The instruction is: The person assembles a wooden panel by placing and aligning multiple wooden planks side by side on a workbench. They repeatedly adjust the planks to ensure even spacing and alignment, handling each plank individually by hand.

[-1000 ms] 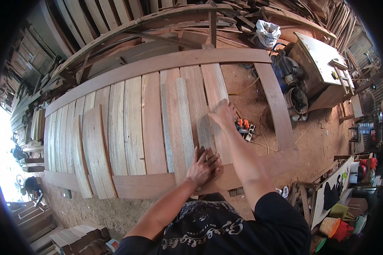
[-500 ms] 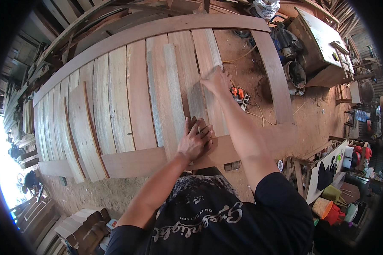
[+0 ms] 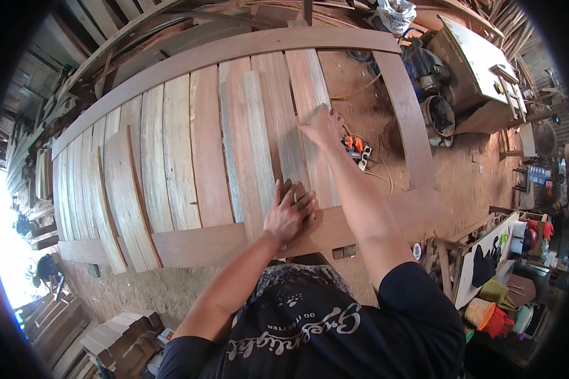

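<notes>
A large wooden frame (image 3: 199,244) lies before me, with planks set side by side across it. My left hand (image 3: 289,211) lies on the wood near the front rail, its fingers stretched out and apart. My right hand (image 3: 323,128) reaches farther out, thumb on top and fingers bent over the right edge of the last wooden plank (image 3: 306,76). Its fingertips are partly hidden. Two loose boards (image 3: 129,189) rest on top of the planks at left. Another long board (image 3: 254,132) lies on top just left of my hands.
Right of the planks, the ground shows through the frame, with an orange-and-black power tool (image 3: 355,148) and a yellow cord (image 3: 389,177). Beyond the end rail (image 3: 403,107) stand a metal bucket (image 3: 439,115) and a machine (image 3: 427,66). A cluttered bench (image 3: 496,252) stands at lower right.
</notes>
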Available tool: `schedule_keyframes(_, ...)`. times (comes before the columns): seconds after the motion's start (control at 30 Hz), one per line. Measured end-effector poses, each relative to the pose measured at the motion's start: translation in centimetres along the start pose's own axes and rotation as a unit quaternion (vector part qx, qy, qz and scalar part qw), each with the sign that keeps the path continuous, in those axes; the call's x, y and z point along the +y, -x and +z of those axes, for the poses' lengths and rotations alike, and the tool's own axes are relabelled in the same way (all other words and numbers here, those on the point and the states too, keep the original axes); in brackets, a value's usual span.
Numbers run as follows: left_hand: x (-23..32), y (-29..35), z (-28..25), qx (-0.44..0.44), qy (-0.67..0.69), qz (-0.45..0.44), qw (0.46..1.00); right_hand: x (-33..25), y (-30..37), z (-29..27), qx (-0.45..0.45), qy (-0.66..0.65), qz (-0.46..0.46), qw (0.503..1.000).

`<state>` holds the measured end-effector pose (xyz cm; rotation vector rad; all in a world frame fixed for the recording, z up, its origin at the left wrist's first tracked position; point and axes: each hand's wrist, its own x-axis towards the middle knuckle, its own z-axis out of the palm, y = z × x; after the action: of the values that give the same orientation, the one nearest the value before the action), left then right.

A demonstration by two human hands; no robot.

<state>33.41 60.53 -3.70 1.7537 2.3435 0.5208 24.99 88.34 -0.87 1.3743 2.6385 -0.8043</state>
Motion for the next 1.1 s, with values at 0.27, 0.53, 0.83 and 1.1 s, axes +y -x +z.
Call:
schedule_keyframes(0.27,-0.4,0.2,0.6,0.001,-0.021,0.011,1.000,0.3,-0.6,0.5,-0.014,0.033,-0.004,0.999)
schedule_keyframes(0.53,-0.5,0.1,0.7,0.016,-0.008,0.016,1.000,1.4,-1.3,0.5,-0.031,0.044,-0.033,0.998)
schedule_keyframes(0.83,0.3,-0.3,-0.2,0.009,-0.002,0.018,1.000,4.2,0.1,3.0,0.110,0.076,-0.139,0.981)
schedule_keyframes(1.1,0.3,-0.4,-1.5,-0.060,-0.003,-0.004,0.998,2.4,9.8,5.9,0.093,0.110,-0.258,0.955)
